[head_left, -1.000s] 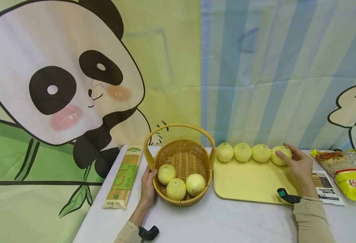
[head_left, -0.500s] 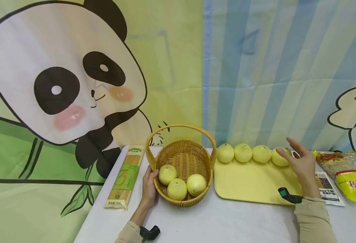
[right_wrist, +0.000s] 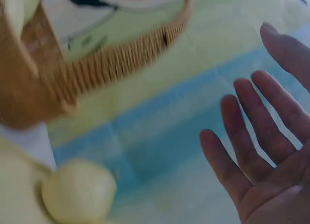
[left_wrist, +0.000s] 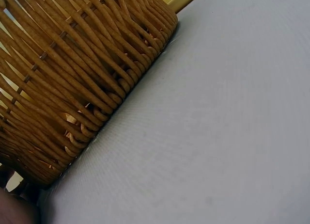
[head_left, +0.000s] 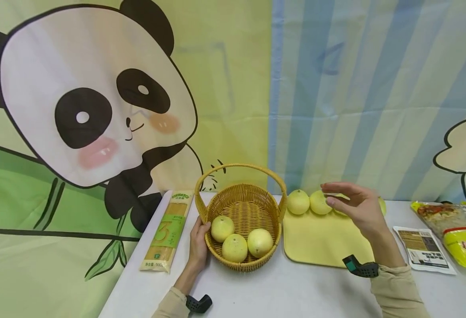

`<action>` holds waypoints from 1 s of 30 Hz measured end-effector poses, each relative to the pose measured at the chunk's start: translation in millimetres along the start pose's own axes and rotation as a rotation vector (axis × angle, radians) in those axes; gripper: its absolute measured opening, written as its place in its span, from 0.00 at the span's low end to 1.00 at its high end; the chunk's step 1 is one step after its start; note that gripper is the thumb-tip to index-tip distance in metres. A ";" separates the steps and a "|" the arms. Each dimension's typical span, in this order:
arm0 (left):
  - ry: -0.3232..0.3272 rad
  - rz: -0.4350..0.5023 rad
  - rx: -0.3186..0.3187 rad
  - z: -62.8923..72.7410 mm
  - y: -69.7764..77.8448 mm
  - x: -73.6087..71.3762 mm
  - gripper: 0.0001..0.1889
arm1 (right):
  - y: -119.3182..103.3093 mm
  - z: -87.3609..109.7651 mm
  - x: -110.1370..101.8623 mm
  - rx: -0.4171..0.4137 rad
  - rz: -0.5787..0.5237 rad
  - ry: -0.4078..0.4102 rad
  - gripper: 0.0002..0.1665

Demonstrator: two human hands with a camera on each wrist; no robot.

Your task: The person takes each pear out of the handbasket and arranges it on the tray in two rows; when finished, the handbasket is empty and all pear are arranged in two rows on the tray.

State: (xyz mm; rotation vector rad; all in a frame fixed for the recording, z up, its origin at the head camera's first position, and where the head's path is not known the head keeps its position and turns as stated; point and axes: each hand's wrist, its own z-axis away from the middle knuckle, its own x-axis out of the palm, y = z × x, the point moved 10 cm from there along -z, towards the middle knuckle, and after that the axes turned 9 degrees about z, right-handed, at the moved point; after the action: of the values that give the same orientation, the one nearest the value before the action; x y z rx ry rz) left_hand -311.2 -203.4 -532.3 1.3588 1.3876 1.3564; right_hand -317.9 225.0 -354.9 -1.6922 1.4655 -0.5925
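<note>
A wicker basket (head_left: 244, 210) with a tall handle stands upright on the table. Three round, pale yellow-green fruits (head_left: 234, 248) lie in its front part. My left hand (head_left: 198, 247) holds the basket's left side, thumb at the rim; its other fingers are mostly hidden. To the right, several similar fruits (head_left: 298, 202) line the far edge of a yellow tray (head_left: 324, 240). My right hand (head_left: 362, 210) is raised over the tray, fingers spread and nothing held, overlapping the right part of the row. In the right wrist view, its fingers (right_wrist: 237, 122) extend apart from one fruit (right_wrist: 80, 191).
A pack of noodles (head_left: 167, 234) lies left of the basket. Right of the tray are a flat white-and-brown packet (head_left: 424, 249) and a yellow food bag (head_left: 464, 240). A printed panda curtain (head_left: 233, 110) hangs along the table's far edge.
My right hand has let go of the rightmost fruit in the row, lifted away, and moved left over the tray. My left hand stays at the basket.
</note>
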 end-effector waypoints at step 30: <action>0.021 -0.004 0.006 0.9 0.3 -0.2 0.27 | 75.4 -59.0 234.1 0.311 0.051 -0.595 0.49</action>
State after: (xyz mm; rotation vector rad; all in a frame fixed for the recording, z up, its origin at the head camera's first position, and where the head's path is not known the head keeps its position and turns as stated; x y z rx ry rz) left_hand -310.2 -203.4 -532.2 1.3483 1.4090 1.3681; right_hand -357.1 -16.8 -417.8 -1.4151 0.9314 -0.2369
